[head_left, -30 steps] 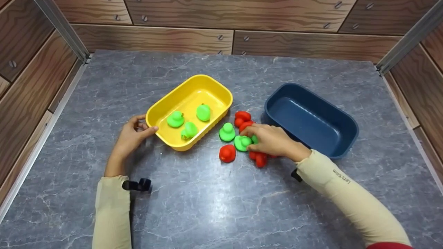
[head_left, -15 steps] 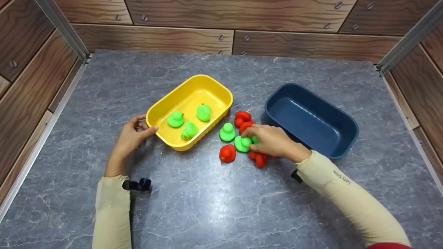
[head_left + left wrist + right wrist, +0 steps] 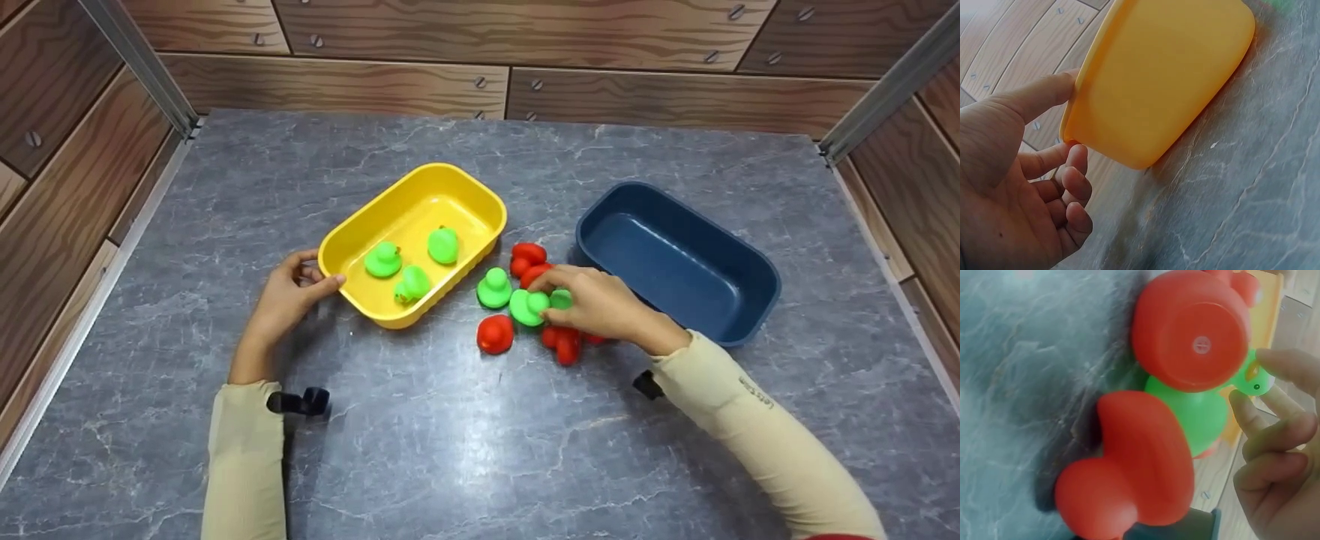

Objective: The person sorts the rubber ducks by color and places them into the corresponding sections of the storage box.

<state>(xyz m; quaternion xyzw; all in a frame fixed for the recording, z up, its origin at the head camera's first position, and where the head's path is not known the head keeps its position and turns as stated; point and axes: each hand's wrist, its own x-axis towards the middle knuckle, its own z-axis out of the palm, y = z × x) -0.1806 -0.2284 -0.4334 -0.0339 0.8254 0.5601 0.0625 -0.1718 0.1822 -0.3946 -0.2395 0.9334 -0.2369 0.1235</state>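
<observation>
Crowding risk: right hand [image 3: 600, 304] pinches green duck [image 3: 1203, 419], close-packed red ducks [image 3: 1154, 467] could snag it; left hand [image 3: 286, 298] pinches yellow bin [image 3: 414, 223]

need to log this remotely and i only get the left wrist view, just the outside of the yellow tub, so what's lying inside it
Observer: Three green toy ducks lie inside the yellow tub.
Operator: ok and what's happening over on the right
Observer: The right hand has the head of a green duck between thumb and finger.
Operator: any other container around
Observer: Yes, a dark blue tub stands farther to the right than the yellow one.
</observation>
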